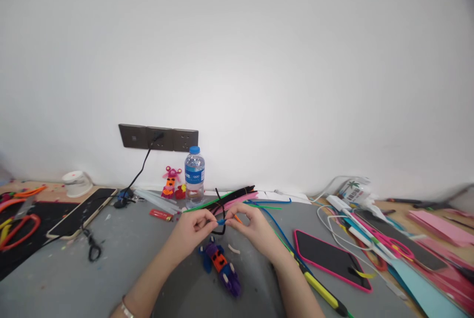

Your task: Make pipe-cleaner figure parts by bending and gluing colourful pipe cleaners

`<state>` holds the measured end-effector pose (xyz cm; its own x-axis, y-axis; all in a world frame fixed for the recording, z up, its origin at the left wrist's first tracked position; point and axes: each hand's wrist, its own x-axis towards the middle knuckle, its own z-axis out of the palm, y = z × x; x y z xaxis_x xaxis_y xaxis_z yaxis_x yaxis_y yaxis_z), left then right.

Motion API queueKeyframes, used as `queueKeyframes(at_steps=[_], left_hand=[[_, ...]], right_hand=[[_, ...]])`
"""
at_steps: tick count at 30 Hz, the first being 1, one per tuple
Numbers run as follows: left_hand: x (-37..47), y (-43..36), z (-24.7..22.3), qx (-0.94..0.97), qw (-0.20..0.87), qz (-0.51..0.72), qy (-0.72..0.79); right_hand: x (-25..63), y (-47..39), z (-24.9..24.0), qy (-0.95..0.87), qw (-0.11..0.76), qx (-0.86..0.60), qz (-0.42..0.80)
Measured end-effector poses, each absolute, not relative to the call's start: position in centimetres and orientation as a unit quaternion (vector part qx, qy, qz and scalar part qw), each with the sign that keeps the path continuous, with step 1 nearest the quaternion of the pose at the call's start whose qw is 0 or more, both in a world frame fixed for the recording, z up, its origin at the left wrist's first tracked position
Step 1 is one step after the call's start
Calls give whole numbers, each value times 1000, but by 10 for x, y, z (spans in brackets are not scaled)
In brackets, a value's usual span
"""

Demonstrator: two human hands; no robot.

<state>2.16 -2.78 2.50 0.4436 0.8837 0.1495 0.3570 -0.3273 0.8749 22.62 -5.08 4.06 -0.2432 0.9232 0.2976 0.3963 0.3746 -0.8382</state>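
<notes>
Both hands meet above the grey mat, thumbs and fingertips pinched around a short blue piece (221,221), too small to make out in detail. My left hand (200,224) grips its left end, and my right hand (244,221) grips its right end. Just behind the fingers, a bent black pipe cleaner (221,202) stands partly hidden. Below the hands lies a small purple, blue and orange figure (220,263), tilted on the mat, with a little white strip (233,249) beside it.
A water bottle (194,179) and a pink-orange figure (169,184) stand by the wall, near bundled pipe cleaners (237,199). On the right are a pink-rimmed tablet (329,256), a yellow-black craft knife (320,288) and cables. To the left lie a phone (83,212) and orange scissors (22,231).
</notes>
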Motion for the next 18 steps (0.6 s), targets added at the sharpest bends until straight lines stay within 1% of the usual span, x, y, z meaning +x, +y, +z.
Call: queueKeyframes(at_steps=[9,14,18], left_hand=[[22,-26,29,767,367,312,424],[18,-25,25,802,312,277,428],[17,-23,19,834,265,232,425]], right_hand=[[242,-48,40,-708,354,-493,360],[254,-42,22,-695,279,-518,413],[261,-40,10,-682,261,-524,438]])
